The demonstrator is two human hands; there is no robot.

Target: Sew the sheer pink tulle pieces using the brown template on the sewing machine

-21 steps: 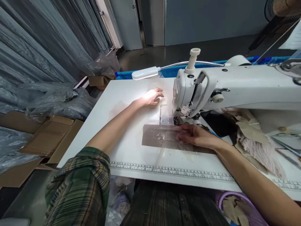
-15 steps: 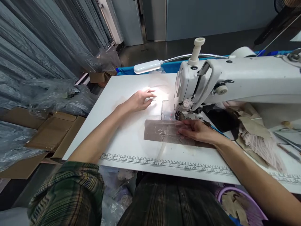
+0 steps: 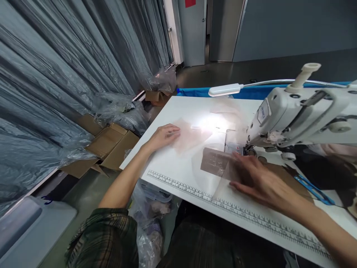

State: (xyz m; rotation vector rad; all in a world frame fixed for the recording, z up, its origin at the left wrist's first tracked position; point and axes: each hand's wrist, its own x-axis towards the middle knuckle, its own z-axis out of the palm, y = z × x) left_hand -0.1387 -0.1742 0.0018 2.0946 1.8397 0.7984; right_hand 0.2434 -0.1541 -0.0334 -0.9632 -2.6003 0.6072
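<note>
Hands both flat on the white sewing table [image 3: 178, 163], w/ neither one gripping anything. Left hand [image 3: 163, 136] lies palm down, fingers loosely spread, its fingertips touching the near edge of a thin pale pink fabric piece [image 3: 189, 136] that sits under the glare of the gooseneck lamp [image 3: 225, 89]. Right hand [image 3: 260, 180] is blurred, open and flat, fingers stretched toward the left, resting on a brown translucent strip [image 3: 216, 162] that runs from just in front of the needle area across toward the person's right. That strip lies between the printed ruler [image 3: 195, 191] along the table's near edge and the head of the white sewing machine [image 3: 295, 115], w/ its left end just beside the clear plate below the needle. Blue-handled scissors [image 3: 314, 190] lie on dark cloth to the right of the hand, near it but apart. Off the table's left side: flattened cardboard boxes [image 3: 108, 143] on the floor, crumpled plastic bags [image 3: 122, 111] against grey sheeting, and a plaid sleeve [image 3: 103, 238] low in front.
</note>
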